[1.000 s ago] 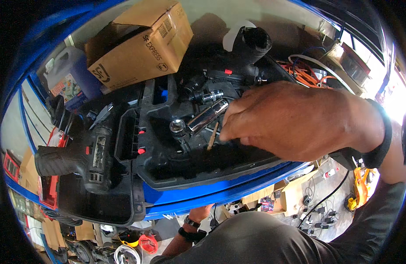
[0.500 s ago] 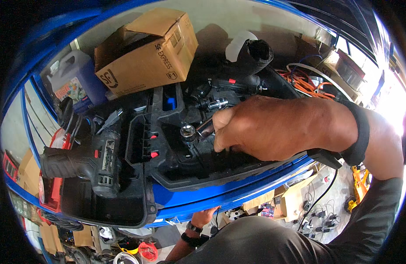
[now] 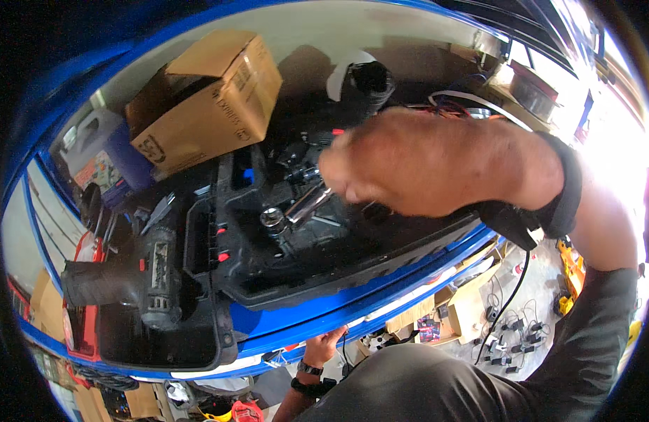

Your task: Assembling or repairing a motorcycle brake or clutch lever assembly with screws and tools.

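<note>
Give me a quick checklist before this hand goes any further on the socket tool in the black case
1. Right hand over the open black case: ok, it is above the case's right part.
2. Grip on the chrome socket tool: cannot tell, the fingertips are blurred and cover the tool's upper end.
3. Socket end in sight: ok, the round chrome end lies uncovered in the case.
4. Left hand: ok, it is low under the blue edge, apart from the case.
5. Power drill: ok, it lies in the left tray, apart from the right hand.
6. Cardboard box: ok, it stands behind the case, not on it.
</note>
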`<action>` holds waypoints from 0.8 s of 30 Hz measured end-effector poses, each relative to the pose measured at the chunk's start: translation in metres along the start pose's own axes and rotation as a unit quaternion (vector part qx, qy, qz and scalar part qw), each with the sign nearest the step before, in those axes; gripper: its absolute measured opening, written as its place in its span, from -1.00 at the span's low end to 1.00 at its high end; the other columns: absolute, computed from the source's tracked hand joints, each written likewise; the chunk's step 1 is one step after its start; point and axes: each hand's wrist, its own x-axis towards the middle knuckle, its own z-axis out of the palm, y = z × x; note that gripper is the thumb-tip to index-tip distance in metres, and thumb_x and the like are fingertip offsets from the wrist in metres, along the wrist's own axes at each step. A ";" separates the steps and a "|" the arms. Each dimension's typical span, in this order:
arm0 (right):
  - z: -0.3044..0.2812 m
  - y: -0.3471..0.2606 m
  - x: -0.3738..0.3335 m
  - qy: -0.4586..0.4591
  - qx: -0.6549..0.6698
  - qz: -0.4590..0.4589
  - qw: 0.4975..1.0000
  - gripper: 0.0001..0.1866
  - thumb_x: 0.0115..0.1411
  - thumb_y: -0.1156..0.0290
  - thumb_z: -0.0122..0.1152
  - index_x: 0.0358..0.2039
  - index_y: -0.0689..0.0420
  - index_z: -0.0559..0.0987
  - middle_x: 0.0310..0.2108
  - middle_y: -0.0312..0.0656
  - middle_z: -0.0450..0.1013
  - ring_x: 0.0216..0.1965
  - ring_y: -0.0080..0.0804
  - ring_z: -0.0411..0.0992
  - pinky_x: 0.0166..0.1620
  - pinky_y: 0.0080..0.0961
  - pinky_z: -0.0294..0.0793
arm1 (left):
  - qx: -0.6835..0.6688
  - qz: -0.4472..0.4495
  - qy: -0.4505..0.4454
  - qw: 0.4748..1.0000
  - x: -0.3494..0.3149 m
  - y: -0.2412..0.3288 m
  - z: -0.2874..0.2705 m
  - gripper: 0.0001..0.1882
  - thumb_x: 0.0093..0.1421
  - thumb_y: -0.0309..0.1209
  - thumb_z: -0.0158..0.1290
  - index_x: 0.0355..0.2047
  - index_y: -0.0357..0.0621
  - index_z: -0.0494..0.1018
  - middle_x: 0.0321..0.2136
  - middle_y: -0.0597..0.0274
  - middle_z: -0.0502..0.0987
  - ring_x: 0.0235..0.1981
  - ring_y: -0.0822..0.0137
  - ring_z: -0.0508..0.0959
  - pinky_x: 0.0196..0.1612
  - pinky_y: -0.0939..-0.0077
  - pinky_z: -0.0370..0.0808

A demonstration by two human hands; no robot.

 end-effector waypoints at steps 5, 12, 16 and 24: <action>-0.005 0.039 -0.045 0.193 0.006 -0.050 0.980 -0.83 0.19 0.58 0.08 -0.19 0.26 0.49 -0.28 0.01 0.48 -0.22 0.02 0.46 -0.16 -0.22 0.43 | 0.008 0.006 0.002 1.000 0.007 0.003 0.000 -0.69 0.27 -0.48 0.06 0.01 -0.30 0.42 -0.18 0.16 0.56 -0.18 0.39 0.53 -0.06 0.49 0.46; 0.013 0.000 -0.161 0.341 0.265 0.148 0.890 -0.79 0.13 0.30 0.31 -0.32 0.18 0.62 -0.42 -0.08 0.52 -0.39 -0.35 0.47 -0.34 -0.44 0.41 | -0.028 -0.006 0.030 0.999 -0.024 0.037 0.015 -0.57 0.25 -0.36 0.13 0.06 -0.34 0.37 -0.15 0.13 0.57 -0.14 0.39 0.53 -0.05 0.52 0.45; 0.091 0.018 -0.180 0.279 0.388 -0.105 0.872 -0.83 0.01 0.43 0.44 -0.41 0.23 0.66 -0.49 -0.13 0.52 -0.46 -0.28 0.47 -0.38 -0.43 0.38 | -0.084 -0.086 0.041 0.992 -0.030 0.082 0.047 -0.68 0.21 -0.57 0.06 0.00 -0.28 0.41 -0.15 0.23 0.56 -0.18 0.47 0.52 -0.19 0.60 0.44; 0.269 -0.009 -0.197 0.136 0.716 0.040 0.684 -0.90 0.20 0.58 0.19 -0.27 0.21 0.47 -0.47 -0.34 0.49 -0.47 -0.71 0.42 -0.42 -0.69 0.38 | -0.196 0.016 0.002 0.980 -0.033 0.160 0.168 -0.35 0.22 -0.18 0.15 0.18 -0.33 0.24 -0.10 -0.04 0.54 -0.09 0.15 0.57 -0.02 0.27 0.50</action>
